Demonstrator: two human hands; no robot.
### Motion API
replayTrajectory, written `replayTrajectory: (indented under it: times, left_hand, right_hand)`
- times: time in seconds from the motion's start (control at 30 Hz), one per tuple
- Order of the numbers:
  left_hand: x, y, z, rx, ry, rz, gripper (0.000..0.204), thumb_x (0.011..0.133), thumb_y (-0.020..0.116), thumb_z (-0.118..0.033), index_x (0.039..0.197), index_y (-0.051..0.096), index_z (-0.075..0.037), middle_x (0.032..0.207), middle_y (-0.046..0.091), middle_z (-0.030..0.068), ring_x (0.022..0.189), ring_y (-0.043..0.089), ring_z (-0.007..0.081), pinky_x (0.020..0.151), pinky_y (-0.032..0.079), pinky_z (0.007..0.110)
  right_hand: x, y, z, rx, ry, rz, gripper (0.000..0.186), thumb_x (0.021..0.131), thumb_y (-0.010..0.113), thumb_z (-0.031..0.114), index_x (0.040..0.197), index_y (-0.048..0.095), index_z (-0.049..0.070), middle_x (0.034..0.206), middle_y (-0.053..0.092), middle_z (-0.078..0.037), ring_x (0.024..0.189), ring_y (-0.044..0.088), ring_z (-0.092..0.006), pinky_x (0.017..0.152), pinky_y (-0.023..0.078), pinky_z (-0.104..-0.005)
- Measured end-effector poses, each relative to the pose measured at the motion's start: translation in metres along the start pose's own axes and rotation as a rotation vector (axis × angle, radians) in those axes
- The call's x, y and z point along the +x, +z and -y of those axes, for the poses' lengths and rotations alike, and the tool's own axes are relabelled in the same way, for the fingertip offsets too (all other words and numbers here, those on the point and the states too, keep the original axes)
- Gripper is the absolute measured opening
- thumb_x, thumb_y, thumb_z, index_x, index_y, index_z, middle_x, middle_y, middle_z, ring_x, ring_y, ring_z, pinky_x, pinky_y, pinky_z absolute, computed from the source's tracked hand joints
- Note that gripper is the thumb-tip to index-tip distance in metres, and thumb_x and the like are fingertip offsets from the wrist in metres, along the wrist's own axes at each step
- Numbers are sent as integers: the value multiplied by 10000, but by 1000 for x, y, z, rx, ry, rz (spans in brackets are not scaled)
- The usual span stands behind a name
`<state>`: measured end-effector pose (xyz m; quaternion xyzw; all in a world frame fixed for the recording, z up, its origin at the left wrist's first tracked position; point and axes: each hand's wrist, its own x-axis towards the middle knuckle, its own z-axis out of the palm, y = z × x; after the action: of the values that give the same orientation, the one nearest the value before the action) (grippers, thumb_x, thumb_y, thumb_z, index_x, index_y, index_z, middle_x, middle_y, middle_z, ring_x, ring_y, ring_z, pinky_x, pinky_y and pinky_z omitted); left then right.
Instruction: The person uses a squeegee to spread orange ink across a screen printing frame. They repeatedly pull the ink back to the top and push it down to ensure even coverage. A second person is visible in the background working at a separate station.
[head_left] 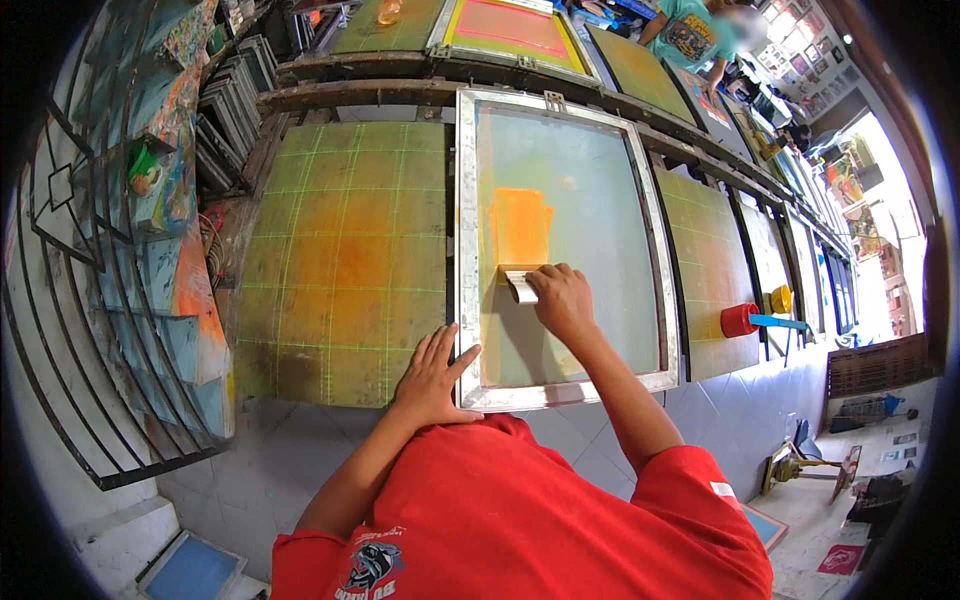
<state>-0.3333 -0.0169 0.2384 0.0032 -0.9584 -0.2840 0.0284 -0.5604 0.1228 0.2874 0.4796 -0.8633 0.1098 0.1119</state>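
Observation:
A screen-printing frame (650, 250) with pale metal edges lies on the board in front of me. Its mesh (600, 165) is greyish and see-through, with an orange ink patch (522, 225) left of the middle. My right hand (563, 300) is closed round a small squeegee (521, 287), whose edge meets the near end of the orange patch. At the frame's near left corner, my left hand (436, 375) rests with fingers spread against the frame's edge.
Left of the frame lies a yellow-green board (340, 250) with grid lines and an orange stain. A red tub (739, 320) with a blue-handled tool (780, 322) stands on the right-hand board. Another screen (515, 35) lies across the rail. Beyond it, a person in a green shirt (690, 32) works.

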Motion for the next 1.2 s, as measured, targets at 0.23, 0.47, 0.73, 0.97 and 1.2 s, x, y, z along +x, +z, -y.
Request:
replayTrajectory:
  times: [0.23, 0.47, 0.73, 0.97, 1.2]
  left_hand:
    - [0, 3, 1, 14, 14, -11, 1073, 577, 771, -607, 1468, 313, -220, 1525, 151, 229, 1407, 183, 388, 1147, 148, 506]
    - [-1, 5, 4, 33, 3, -10, 1068, 584, 755, -629, 1470, 310, -230, 1528, 151, 220, 1408, 181, 391, 1147, 149, 509]
    - [2, 2, 1, 12, -23, 32, 1073, 561, 762, -633, 1462, 331, -240, 1523, 157, 226, 1410, 178, 387, 1156, 136, 503]
    - [1, -2, -3, 11, -68, 57, 1094, 521, 776, -640, 1448, 364, -231, 1516, 172, 244, 1406, 189, 397, 1153, 149, 513]
    - [-2, 2, -9, -3, -89, 62, 1052, 547, 790, -591, 1447, 358, -259, 1525, 176, 208, 1418, 188, 351, 1162, 147, 492]
  right_hand:
    - [-4, -4, 5, -3, 35, -128, 225, 729, 584, 21, 911, 683, 108, 908, 663, -41, 878, 602, -253, 748, 456, -390]
    - [62, -10, -23, -24, 48, 15, 267, 716, 565, 17, 914, 704, 132, 899, 668, -46, 858, 609, -262, 721, 479, -395]
    - [153, 6, -73, -46, -28, 109, 209, 722, 562, 26, 852, 699, 116, 865, 663, -78, 851, 624, -295, 719, 514, -422]
    - [178, 21, -81, -68, -36, 280, 168, 701, 607, 84, 844, 693, 103, 846, 678, -119, 838, 657, -318, 686, 533, -428]
    - [148, 10, -70, -3, 6, 396, 162, 702, 618, 107, 841, 699, 112, 842, 683, -126, 818, 663, -321, 682, 538, -428]
